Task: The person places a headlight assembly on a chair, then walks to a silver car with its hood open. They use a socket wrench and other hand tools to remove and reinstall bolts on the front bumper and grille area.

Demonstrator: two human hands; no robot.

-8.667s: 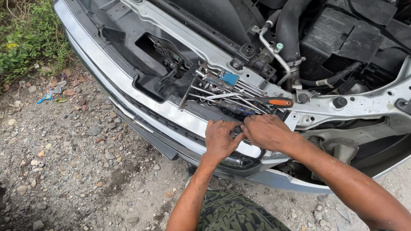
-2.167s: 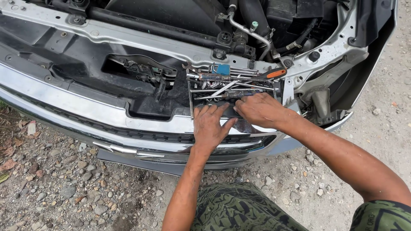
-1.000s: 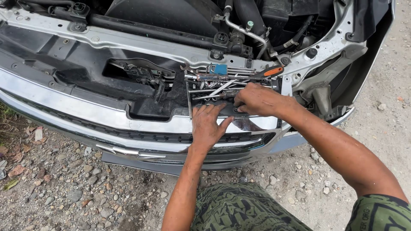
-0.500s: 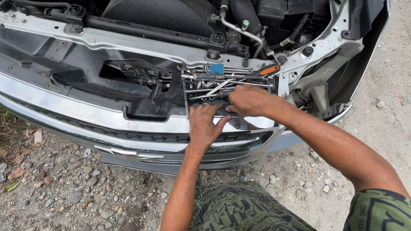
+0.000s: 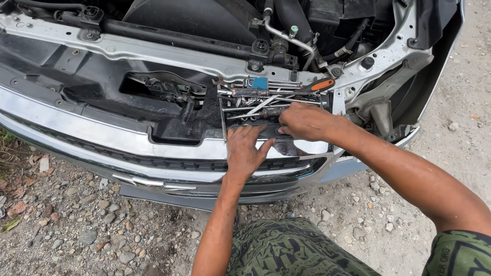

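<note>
Left hand: left hand (image 5: 244, 152) lies flat on the chrome grille strip (image 5: 102, 134), fingers spread and pointing up to the edge of the dark tray (image 5: 255, 130); its grip is wide and holds nothing.
Right hand: right hand (image 5: 303, 121) is curled over the tray's near right corner, knuckles up; its grip is narrow, but I cannot tell whether anything sits inside it.
Tray: tray rests on the car's front just above both grips, touching the fingertips of each.
Tools: pile of wrenches (image 5: 261, 105) lies just beyond the right grip, with an orange-handled screwdriver (image 5: 319, 85) on the far right of the pile and a small blue piece (image 5: 259, 83) at the far side.
Car front: silver crossbeam (image 5: 153, 51) runs well above the grips; a black hose (image 5: 289, 13) rises beyond it.
Ground: gravel (image 5: 61, 225) lies below the left grip, under the bumper.
Clothing: camouflage trousers (image 5: 291, 250) sit nearest the camera, below both arms.
</note>
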